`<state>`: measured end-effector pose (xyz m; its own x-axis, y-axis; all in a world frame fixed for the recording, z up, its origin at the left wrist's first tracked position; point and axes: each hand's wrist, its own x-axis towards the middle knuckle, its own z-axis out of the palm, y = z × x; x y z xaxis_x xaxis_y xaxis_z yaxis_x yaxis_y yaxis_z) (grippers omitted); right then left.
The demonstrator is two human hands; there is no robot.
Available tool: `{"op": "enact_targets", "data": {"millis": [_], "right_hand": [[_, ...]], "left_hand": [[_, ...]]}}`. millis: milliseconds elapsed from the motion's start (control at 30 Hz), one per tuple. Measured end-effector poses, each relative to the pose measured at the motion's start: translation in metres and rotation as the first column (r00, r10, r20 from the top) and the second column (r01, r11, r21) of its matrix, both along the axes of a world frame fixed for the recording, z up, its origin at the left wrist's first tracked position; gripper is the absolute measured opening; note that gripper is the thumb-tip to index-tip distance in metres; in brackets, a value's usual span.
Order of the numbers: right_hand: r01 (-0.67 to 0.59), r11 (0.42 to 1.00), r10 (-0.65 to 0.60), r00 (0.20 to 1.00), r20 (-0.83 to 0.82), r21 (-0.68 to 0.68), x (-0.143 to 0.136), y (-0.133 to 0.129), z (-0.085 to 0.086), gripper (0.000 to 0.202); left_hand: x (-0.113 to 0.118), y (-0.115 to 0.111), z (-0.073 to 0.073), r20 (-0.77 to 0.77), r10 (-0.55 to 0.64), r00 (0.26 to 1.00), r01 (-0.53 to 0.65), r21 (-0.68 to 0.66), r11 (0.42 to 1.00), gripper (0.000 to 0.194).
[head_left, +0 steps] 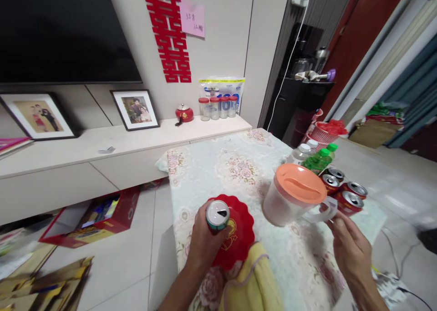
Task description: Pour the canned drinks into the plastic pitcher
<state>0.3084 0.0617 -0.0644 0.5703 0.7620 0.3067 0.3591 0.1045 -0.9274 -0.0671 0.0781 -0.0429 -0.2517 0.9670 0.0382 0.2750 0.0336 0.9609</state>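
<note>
The left hand [209, 240] grips an opened can [217, 214] above the red scalloped plate [243, 233]. The right hand [350, 242] holds the handle of the clear pitcher [282, 206], which is fitted with an orange lid [300, 182]. A yellow cloth [254, 283] lies against the near side of the plate. Opened cans [348, 201] and capped bottles [316, 160] are grouped beside the pitcher on the desk [211, 165], which has a floral cover.

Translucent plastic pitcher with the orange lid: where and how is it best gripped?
Best by the looped side handle of the pitcher, coming from the right, where the right hand already has its fingers. The pitcher stands upright with the loop pointing that way, while its body looks wide for one hand. Approach from the near side; red metal drink cans crowd the far side.
</note>
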Motion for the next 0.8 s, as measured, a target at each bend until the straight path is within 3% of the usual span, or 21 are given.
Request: {"op": "enact_targets", "data": {"millis": [100,233,400,533,667,800], "right_hand": [[-0.135,0.986,0.155,0.957,-0.245,0.096,-0.006,0.015,0.013,0.048],[-0.188,0.960,0.254,0.898,-0.359,0.208,-0.021,0.032,0.029,0.042],[-0.198,0.942,0.291,0.882,-0.370,0.270,-0.033,0.048,0.047,0.063],[-0.228,0.937,0.312,0.888,-0.339,0.266,-0.036,0.054,0.064,0.064],[-0.281,0.939,0.329,0.901,-0.285,0.197,-0.035,0.054,0.080,0.061],[-0.340,0.938,0.347,0.911,-0.224,0.072,-0.028,0.052,0.093,0.042]], "left_hand": [[0.010,-0.001,-0.018,-0.008,-0.041,0.999,0.041,0.032,0.999,0.068],[0.013,0.005,-0.031,-0.049,-0.057,0.997,0.060,0.051,0.997,0.065],[0.016,0.009,-0.037,-0.047,-0.056,0.997,0.057,0.026,0.998,0.066],[0.018,0.010,-0.042,-0.038,-0.050,0.998,0.051,0.011,0.999,0.068],[0.022,0.011,-0.045,-0.028,-0.018,0.999,0.019,0.019,1.000,0.070],[0.026,0.011,-0.048,-0.017,0.004,1.000,-0.003,0.030,1.000,0.072]]}}
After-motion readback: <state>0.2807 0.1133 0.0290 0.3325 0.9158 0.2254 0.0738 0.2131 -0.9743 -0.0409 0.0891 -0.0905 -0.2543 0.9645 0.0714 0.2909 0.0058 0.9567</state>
